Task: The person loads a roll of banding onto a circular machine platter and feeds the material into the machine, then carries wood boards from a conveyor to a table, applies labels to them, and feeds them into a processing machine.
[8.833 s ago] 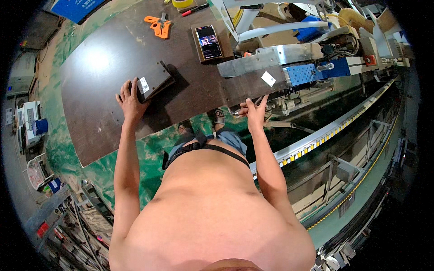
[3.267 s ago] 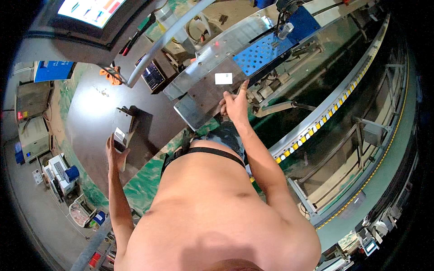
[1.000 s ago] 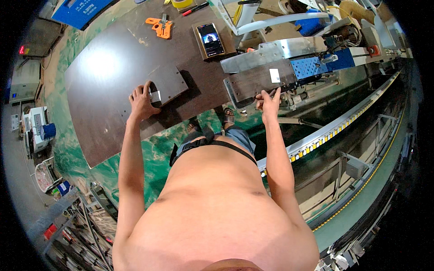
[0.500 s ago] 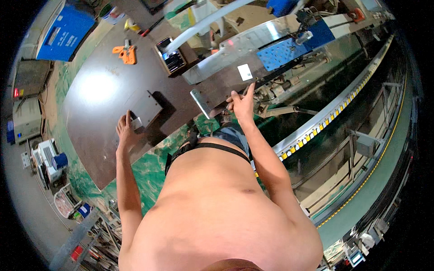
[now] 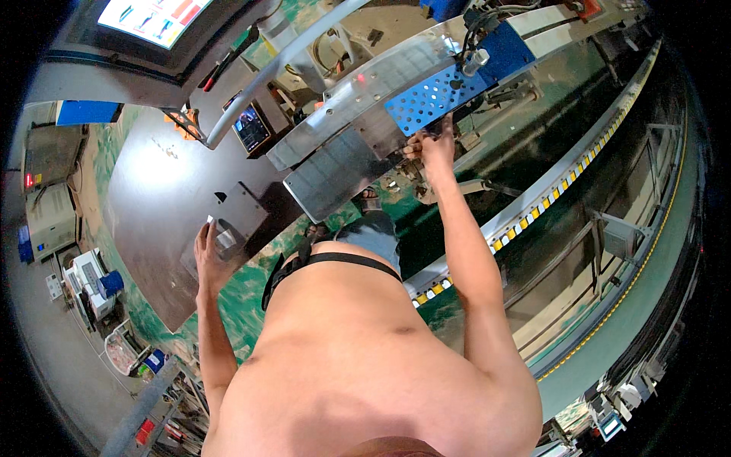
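Your left hand (image 5: 214,266) stretches loose fingers over one dark panel (image 5: 247,207) and seemingly one pale label (image 5: 227,240), at left. Your right hand (image 5: 435,154) curls at one blue perforated plate (image 5: 419,108) overlapping a second panel (image 5: 378,131); any grip is hidden. Far left: one phone (image 5: 251,129), one lit screen (image 5: 156,15), writing illegible.

— How is the tabletop (image 5: 141,228) looking?
— Smooth and glossy; it's throwing back white glare. The brown panel (image 5: 378,131) is looking smooth too.
— And the guide bar (image 5: 358,93)?
— Bare metal, gleaming dully. The perforated plate (image 5: 435,100) is resembling blue-painted metal; the strap (image 5: 358,260) is looking like matt cloth.
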A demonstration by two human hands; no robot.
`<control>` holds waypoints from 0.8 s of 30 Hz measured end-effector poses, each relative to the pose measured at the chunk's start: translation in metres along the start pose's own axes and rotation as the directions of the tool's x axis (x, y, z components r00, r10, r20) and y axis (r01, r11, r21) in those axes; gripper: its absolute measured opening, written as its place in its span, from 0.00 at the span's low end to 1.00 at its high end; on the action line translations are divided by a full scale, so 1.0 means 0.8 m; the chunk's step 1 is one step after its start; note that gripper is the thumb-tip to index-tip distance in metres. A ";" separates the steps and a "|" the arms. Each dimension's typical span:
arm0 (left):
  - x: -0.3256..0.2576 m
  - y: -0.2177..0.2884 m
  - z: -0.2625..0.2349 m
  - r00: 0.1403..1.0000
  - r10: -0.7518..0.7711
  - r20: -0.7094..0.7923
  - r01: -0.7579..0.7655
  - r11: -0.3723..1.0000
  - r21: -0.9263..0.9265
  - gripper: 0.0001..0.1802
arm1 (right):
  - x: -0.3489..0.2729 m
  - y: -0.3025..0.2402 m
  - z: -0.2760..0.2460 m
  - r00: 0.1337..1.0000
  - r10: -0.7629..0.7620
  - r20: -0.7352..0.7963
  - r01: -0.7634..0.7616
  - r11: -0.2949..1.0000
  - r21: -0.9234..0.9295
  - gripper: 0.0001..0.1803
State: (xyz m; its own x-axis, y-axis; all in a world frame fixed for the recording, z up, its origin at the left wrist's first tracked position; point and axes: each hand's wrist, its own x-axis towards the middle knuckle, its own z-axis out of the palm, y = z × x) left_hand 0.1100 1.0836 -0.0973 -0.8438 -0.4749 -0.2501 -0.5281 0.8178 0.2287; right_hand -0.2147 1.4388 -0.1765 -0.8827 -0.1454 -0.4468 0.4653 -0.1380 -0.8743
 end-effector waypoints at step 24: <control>0.115 0.162 0.063 0.904 0.314 -0.290 -0.387 0.891 -0.238 0.40 | -0.153 0.090 0.057 0.998 -0.048 0.033 0.049 0.999 -0.019 0.41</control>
State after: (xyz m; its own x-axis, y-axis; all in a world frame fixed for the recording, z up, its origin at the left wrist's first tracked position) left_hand -0.0314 1.1625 -0.1382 -0.9565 -0.2664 0.1191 -0.1672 0.8348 0.5245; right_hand -0.0704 1.4020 -0.1759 -0.9016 -0.1710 -0.3974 0.4201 -0.1266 -0.8986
